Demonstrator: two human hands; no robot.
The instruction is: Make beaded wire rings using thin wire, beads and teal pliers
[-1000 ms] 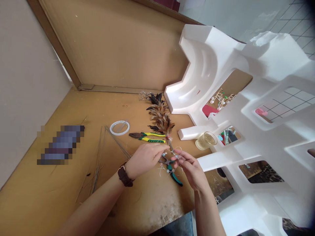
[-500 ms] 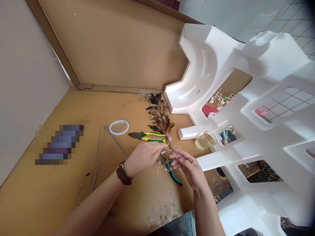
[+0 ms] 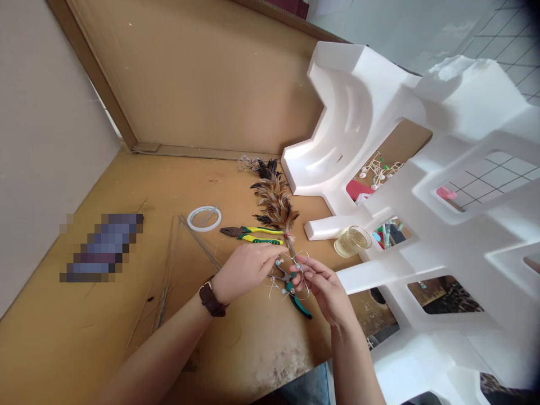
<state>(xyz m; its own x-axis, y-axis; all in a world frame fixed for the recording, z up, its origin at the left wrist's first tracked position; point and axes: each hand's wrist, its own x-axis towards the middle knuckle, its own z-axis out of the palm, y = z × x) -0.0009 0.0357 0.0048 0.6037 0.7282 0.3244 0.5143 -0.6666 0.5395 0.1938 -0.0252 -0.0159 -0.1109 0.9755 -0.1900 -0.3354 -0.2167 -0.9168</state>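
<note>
Both hands meet over a looped thin wire with clear beads [image 3: 284, 291]. My left hand [image 3: 248, 267], with a dark watch on its wrist, is closed on the upper left part of the beaded wire; its fingertips are partly hidden. At the right, the fingers of my right hand [image 3: 323, 284] pinch the wire beside a bead and a loop. Beneath the wire lie green-handled pliers [image 3: 301, 306]. Yellow-and-green pliers [image 3: 257, 235] rest just beyond my left hand. The handle of a brown feather duster [image 3: 274, 194] points toward the hands.
A white ring of tape [image 3: 204, 219] and loose straight wires [image 3: 169, 270] lie on the wooden table [image 3: 236, 349]. A glass of pale yellow liquid [image 3: 352, 241] stands close to the large white plastic frame [image 3: 405, 247] on the right. A blurred-out object [image 3: 103, 247] lies at left.
Hardly anything differs. The beads hanging below the hands have shifted very slightly, and both hands keep their grip on the wire.
</note>
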